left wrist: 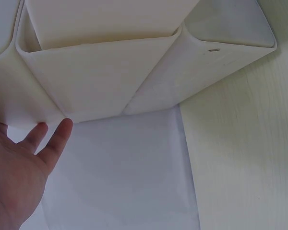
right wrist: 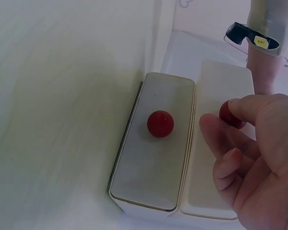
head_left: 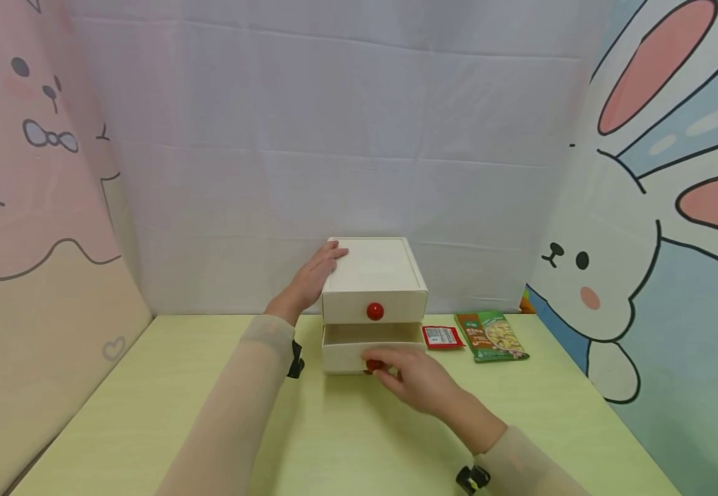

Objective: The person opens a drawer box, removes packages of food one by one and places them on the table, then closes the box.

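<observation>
A small white drawer cabinet (head_left: 374, 262) stands against the back cloth, with a round red knob (head_left: 375, 311) on its upper drawer. The lower drawer (head_left: 342, 359) is pulled partly out, its inside showing above the front. My right hand (head_left: 417, 379) pinches the lower drawer's red knob (head_left: 373, 365), mostly covered by the fingers. In the right wrist view, thumb and fingers are around one red knob (right wrist: 232, 115); the other knob (right wrist: 161, 123) is untouched. My left hand (head_left: 312, 275) rests at the cabinet's upper left edge, fingers extended. In the left wrist view, the fingers touch its white side.
Right of the cabinet lie a small red packet with a white label (head_left: 442, 337) and a green and brown food bag (head_left: 493, 335). The pale wooden table (head_left: 198, 386) runs up to a white cloth (head_left: 346, 138), with cartoon-printed cloths on both sides.
</observation>
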{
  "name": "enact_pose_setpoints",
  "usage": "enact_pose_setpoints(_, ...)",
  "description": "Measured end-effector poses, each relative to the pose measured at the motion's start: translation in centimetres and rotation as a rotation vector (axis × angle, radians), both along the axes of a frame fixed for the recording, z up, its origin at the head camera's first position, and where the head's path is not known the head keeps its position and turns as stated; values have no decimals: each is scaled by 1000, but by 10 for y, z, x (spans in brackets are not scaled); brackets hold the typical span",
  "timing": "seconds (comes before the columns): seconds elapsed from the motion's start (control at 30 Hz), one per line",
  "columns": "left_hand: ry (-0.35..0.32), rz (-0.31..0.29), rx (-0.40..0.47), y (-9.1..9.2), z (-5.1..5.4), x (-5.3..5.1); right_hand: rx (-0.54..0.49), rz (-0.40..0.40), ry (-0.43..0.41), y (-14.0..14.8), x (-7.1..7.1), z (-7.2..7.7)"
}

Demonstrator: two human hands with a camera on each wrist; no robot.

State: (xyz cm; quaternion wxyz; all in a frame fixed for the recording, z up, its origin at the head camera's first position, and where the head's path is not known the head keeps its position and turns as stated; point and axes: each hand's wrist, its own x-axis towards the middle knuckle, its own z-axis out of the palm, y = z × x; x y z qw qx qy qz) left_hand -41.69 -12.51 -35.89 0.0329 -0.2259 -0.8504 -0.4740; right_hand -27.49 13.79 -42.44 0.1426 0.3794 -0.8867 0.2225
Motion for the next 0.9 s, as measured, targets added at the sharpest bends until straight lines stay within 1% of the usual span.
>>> enact_pose_setpoints(0.17, 4, -5, -2, 0, 0, 0, -7, -20, -22, -1, -5, 1)
enact_pose_setpoints(0.4, 4, 0, 5, -1, -1, 0, -29, -31, -33, -2, -11, 0)
enact_pose_setpoints(0.53, 7, 3, 8, -1, -2, -1, -24, -49, -46, -3, -13, 0)
enact_pose_setpoints(0.77, 3, -5, 19, -1, -2, 0, -6, -79, -22, -6, -20, 0)
enact_pose_setpoints(0.9, -2, 3, 18, -1, -2, 0, 3, -110, -41, -7, -22, 1)
